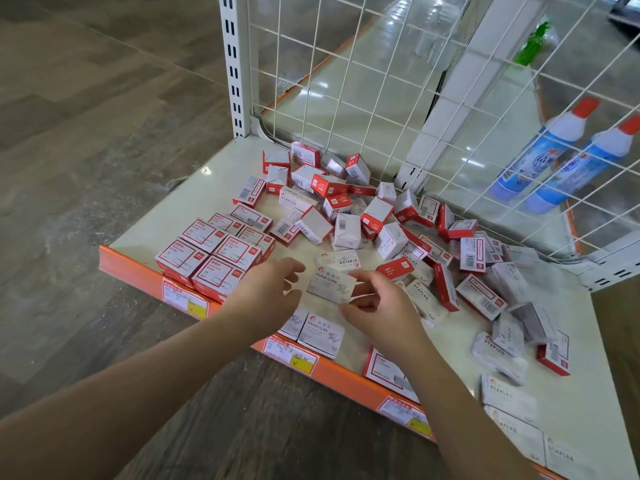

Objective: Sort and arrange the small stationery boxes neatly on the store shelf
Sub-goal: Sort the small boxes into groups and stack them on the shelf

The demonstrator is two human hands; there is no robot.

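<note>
Store aisle, wood-look floor: a cream shelf (162,216) with an orange front lip and a white wire-mesh back (363,81) fills our view, scattered with small stationery boxes. At nine o'clock a neat block of red-framed clip boxes (211,252) is already squared up; from twelve to three o'clock a loose heap of red and white boxes (363,216) lies unsorted. At centre we are mid-sort, it seems, on the white paper-clip kind. Our right hand (377,306) pinches the near edge of a white paper clips box (330,284) between thumb and curled fingers, the box lifted or tipped above the shelf; we cannot tell which. Our left hand (273,285) hovers just beside it, fingers loosely spread, holding nothing. Two matching white boxes (311,330) sit at the lip at six o'clock. We judge the next move calls for setting this box flush beside them, label aligned. Two blue bottles (554,161) lie beyond the mesh.
</note>
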